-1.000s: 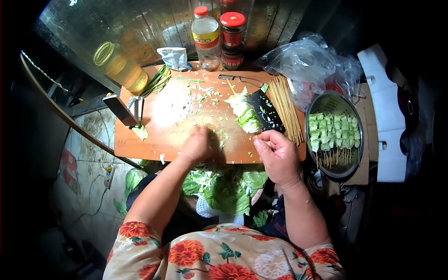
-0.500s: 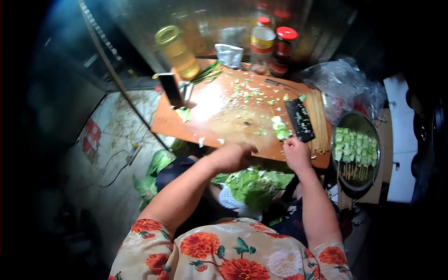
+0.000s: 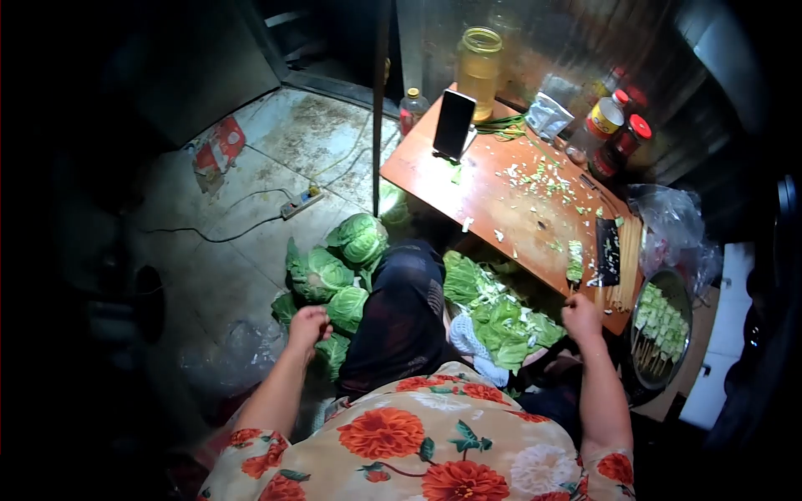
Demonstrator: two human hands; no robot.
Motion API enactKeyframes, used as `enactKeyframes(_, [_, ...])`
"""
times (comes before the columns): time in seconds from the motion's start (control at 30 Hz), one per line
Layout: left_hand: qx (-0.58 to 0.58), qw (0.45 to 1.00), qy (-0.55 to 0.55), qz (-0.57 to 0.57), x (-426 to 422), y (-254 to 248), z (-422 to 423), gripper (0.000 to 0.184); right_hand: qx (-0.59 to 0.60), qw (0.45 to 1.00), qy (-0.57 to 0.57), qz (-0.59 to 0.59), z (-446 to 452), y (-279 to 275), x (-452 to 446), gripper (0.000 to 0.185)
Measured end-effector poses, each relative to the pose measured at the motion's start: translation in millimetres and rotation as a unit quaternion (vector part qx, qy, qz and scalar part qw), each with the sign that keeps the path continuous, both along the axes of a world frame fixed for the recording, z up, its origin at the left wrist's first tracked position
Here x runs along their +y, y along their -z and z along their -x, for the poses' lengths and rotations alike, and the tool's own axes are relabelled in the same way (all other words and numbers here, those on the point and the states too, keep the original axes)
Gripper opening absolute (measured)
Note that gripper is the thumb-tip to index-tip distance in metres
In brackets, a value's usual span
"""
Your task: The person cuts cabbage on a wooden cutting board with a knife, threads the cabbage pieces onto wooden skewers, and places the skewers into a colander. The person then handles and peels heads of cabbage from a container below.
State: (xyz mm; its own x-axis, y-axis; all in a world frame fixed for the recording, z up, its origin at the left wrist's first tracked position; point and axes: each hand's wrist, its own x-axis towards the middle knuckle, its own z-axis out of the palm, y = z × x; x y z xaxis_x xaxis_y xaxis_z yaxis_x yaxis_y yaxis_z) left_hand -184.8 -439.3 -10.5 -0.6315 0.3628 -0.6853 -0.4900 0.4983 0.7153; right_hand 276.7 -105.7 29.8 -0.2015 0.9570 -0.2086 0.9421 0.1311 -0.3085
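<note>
My left hand (image 3: 310, 326) is beside the green cabbages (image 3: 347, 292) on the floor at my left, its fingers curled; anything inside them is hidden. At the front edge of the wooden board (image 3: 501, 204), my right hand (image 3: 582, 317) pinches the stick end of a skewer of folded green leaf (image 3: 575, 262). The leaf part lies over the board, left of a black knife blade (image 3: 608, 252) dotted with leaf bits. Bare wooden sticks (image 3: 626, 263) lie right of the blade. Finished-looking leaf skewers (image 3: 660, 321) rest in a metal colander (image 3: 687, 311).
A phone (image 3: 454, 123) stands upright near the board's left corner, by a jar of yellow liquid (image 3: 479, 75). Bottles with red caps (image 3: 606, 115) stand at the back. Loose leaves (image 3: 501, 313) lie below the board. A power strip (image 3: 302, 202) and cord are on the floor.
My left hand has left the board and moved down-left to the cabbages. The view has turned left, so the board appears farther right. My right hand stays at the skewer.
</note>
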Motion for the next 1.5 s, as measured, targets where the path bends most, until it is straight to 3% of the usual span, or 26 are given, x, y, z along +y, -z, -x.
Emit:
enactKeyframes(0.07, [-0.043,0.999,-0.005,0.008,-1.3,8.2,-18.2,0.016,-0.030,0.994,-0.052,0.092,14.1,-5.8,-15.7,0.026])
enactKeyframes(0.13, [-0.015,0.997,-0.010,-0.076,9.7,1.7,-28.3,0.018,-0.036,0.985,-0.096,0.135,26.8,9.6,-33.7,0.033])
enactKeyframes(0.2, [0.098,0.983,0.101,-0.119,36.1,-4.3,-10.0,0.019,-0.017,0.975,-0.128,0.179,47.0,17.5,-54.0,0.042])
enactKeyframes(0.27, [0.251,0.932,0.135,-0.224,89.3,-59.4,-27.6,0.023,0.002,0.968,-0.162,0.191,53.2,54.2,-71.0,0.054])
enactKeyframes(0.33, [0.310,0.897,0.158,-0.273,132.5,-112.5,-52.3,0.030,-0.015,0.963,-0.171,0.205,62.3,68.1,-90.3,0.058])
enactKeyframes(0.4, [0.471,0.800,0.293,-0.229,162.7,-142.4,-74.3,0.041,-0.020,0.962,-0.163,0.217,63.1,69.9,-104.9,0.063])
enactKeyframes(0.47, [0.622,0.661,0.407,-0.103,177.9,-151.9,-88.3,0.042,-0.045,0.963,-0.160,0.211,62.9,57.3,-112.3,0.066])
enactKeyframes(0.57, [0.574,0.714,0.394,-0.072,180.6,-146.1,-81.2,0.028,-0.076,0.968,-0.147,0.187,63.6,57.8,-118.1,0.070])
enactKeyframes(0.67, [0.553,0.717,0.421,-0.059,176.6,-144.3,-73.6,0.023,-0.084,0.957,-0.159,0.227,67.1,63.9,-108.9,0.070])
enactKeyframes(0.8, [0.573,0.707,0.412,0.043,182.3,-146.6,-80.4,0.018,-0.069,0.966,-0.139,0.206,58.9,105.1,-87.6,0.053])
enactKeyframes(0.87, [0.569,0.713,0.407,0.051,180.7,-145.2,-78.2,0.017,0.030,0.985,-0.042,0.167,49.4,103.4,-74.5,0.034])
enactKeyframes(1.03, [0.561,0.722,0.396,0.087,177.7,-142.3,-72.1,0.014,0.088,0.988,0.122,-0.041,27.0,100.3,-40.2,0.030])
enactKeyframes(1.13, [0.564,0.720,0.394,0.088,177.6,-140.8,-71.9,0.014,0.084,0.983,0.152,0.052,30.5,77.4,-40.5,0.052])
enactKeyframes(1.2, [0.566,0.718,0.396,0.081,177.3,-140.2,-72.0,0.014,0.068,0.990,0.061,0.103,44.6,62.6,-56.4,0.088])
enactKeyframes(1.27, [0.570,0.716,0.396,0.074,178.5,-142.6,-74.2,0.014,0.055,0.980,-0.038,0.189,62.0,57.3,-77.5,0.102])
enactKeyframes(1.33, [0.560,0.722,0.400,0.070,180.7,-147.7,-79.5,0.016,-0.058,0.966,-0.128,0.217,76.3,56.1,-102.5,0.103])
enactKeyframes(1.37, [0.562,0.721,0.400,0.069,181.4,-146.9,-79.3,0.016,-0.082,0.960,-0.154,0.221,76.3,63.1,-111.6,0.103])
enactKeyframes(1.47, [0.575,0.710,0.399,0.070,179.4,-143.3,-79.0,0.013,-0.046,0.979,-0.171,0.100,65.5,117.8,-118.4,0.066])
enactKeyframes(1.5, [0.572,0.713,0.398,0.077,178.9,-143.7,-79.7,0.013,-0.042,0.977,-0.173,0.117,60.5,126.2,-112.4,0.057])
